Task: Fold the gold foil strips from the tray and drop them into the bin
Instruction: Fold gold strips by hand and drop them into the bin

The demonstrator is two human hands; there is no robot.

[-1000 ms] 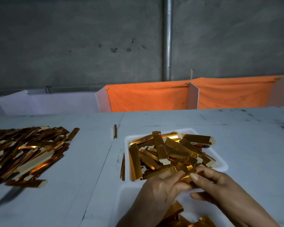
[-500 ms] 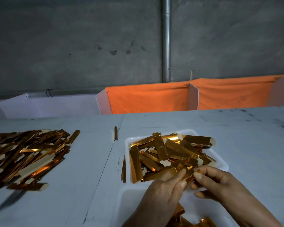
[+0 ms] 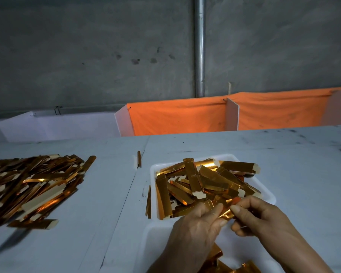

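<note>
at the near edge of the tray (image 3: 272,200), left hand (image 3: 197,229) and right hand (image 3: 264,219) pinch one gold strip (image 3: 226,213) mid-fold; tray remains heaped, few folded pieces in the bin (image 3: 156,237).

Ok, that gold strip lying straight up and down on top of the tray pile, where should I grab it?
Pinch the upright strip by its white-tabbed near end, coming from above on your side. It lies on top of the tray pile, pointing toward you, so it should lift free.
</note>
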